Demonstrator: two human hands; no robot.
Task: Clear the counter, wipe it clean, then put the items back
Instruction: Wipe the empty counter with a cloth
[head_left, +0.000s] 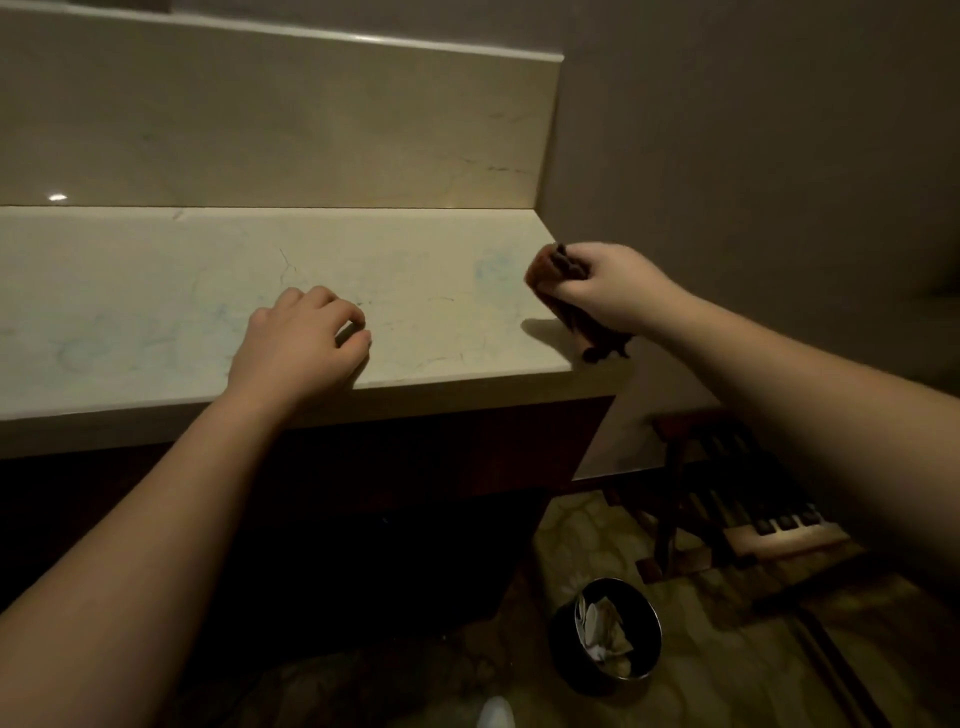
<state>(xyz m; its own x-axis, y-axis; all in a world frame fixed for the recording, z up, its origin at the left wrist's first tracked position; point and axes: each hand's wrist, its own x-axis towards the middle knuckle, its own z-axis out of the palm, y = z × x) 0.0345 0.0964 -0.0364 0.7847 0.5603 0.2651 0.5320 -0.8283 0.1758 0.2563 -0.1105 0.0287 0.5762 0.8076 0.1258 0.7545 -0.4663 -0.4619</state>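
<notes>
- Right hand is bunched tight around a dark reddish-brown cloth, fingers curled over the top of it, at the counter's right end.
- That cloth looks soft and crumpled, with a striped or ribbed patch showing near the knuckles; a loose tail of it hangs past the counter's right front corner.
- Whether the cloth touches the counter, I cannot tell; it casts a shadow on the stone just beneath.
- Left hand rests on the counter near its front edge, fingers curled under and gripping nothing, well apart from the right hand.
- The counter is a pale, smooth stone slab with thin dark veins and faint bluish marks, squared at its front edge.
- Behind the counter rises a glossy beige backsplash of the same veined stone.
- Below the counter sits a dark wooden cabinet front.
- On the floor right of the counter: a round, shiny black bin holding crumpled paper, and a slatted wooden rack.
</notes>
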